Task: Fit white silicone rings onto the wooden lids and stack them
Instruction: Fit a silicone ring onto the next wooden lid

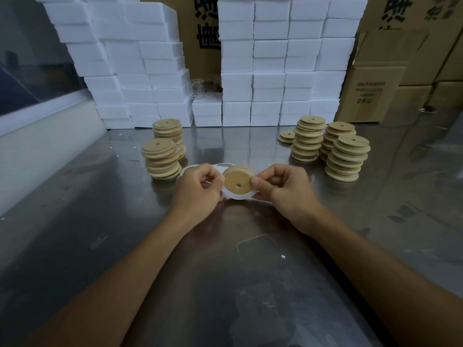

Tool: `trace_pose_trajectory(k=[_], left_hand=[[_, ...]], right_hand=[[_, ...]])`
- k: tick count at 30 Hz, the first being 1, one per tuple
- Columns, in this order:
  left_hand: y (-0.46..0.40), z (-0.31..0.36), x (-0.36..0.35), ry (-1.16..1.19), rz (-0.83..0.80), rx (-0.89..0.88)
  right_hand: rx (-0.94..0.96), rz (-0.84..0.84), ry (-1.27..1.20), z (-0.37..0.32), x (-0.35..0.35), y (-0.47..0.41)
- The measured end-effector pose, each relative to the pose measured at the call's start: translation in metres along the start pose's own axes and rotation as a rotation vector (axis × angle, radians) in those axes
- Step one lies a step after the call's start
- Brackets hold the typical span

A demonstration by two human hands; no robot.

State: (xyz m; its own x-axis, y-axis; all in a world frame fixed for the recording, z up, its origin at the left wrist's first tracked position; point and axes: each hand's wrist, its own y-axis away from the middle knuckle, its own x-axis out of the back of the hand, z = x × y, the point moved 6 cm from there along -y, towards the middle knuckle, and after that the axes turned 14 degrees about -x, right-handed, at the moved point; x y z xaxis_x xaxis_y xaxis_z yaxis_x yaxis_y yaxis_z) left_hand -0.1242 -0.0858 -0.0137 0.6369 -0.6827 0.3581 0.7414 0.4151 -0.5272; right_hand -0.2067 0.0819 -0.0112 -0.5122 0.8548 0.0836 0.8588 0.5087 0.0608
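A round wooden lid [237, 182] with a small hole is held on edge above the steel table, its flat face toward me. A white silicone ring [238, 196] hangs around its lower rim. My left hand [198, 189] pinches the lid and ring at the left edge. At the right edge, my right hand [283, 189] pinches them. Loose white rings [186, 169] lie on the table behind my left hand. Two stacks of lids with white rings [161, 159] stand at the left. Several stacks of bare wooden lids [347, 157] stand at the right.
The steel table [225, 259] stretches toward me. White foam boxes [270, 71] are piled in a wall along the back, with brown cartons [390, 83] at the right and behind. A pale ledge [37, 146] borders the table on the left.
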Motion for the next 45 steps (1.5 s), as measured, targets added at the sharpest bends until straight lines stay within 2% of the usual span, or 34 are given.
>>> trace_pose_trajectory(k=[3,11,13,16,22,28,31,36,38,45], left_hand=[[0.001,0.017,0.002,-0.275,0.006,-0.239],[0.005,0.038,0.0,-0.197,0.0,-0.472],[0.004,0.038,0.0,-0.188,-0.025,-0.458],[0.0,0.029,0.001,-0.111,-0.014,-0.326],[0.002,0.008,-0.007,0.207,0.03,-0.001],[0.007,-0.003,-0.008,0.426,0.095,0.18],[0.005,0.0,-0.011,0.36,0.059,0.113],[0.006,0.021,-0.02,0.035,-0.116,-0.238],[0.008,0.023,-0.021,-0.016,-0.129,-0.283],[0.006,0.02,-0.017,0.079,-0.066,-0.233]], right_hand=[[0.086,0.087,0.191,-0.003,0.001,0.0],[0.281,0.172,0.46,-0.011,-0.008,0.003],[0.302,0.172,0.457,-0.011,-0.008,0.005],[0.28,0.161,0.321,-0.01,-0.006,0.003],[0.179,0.134,0.19,-0.003,-0.003,-0.005],[0.074,0.109,0.054,0.004,-0.004,-0.008],[0.089,0.15,0.077,0.003,-0.002,-0.007],[0.375,0.194,0.383,-0.016,-0.006,0.007],[0.414,0.159,0.412,-0.017,-0.013,0.01],[0.199,0.141,0.155,-0.005,-0.009,0.0]])
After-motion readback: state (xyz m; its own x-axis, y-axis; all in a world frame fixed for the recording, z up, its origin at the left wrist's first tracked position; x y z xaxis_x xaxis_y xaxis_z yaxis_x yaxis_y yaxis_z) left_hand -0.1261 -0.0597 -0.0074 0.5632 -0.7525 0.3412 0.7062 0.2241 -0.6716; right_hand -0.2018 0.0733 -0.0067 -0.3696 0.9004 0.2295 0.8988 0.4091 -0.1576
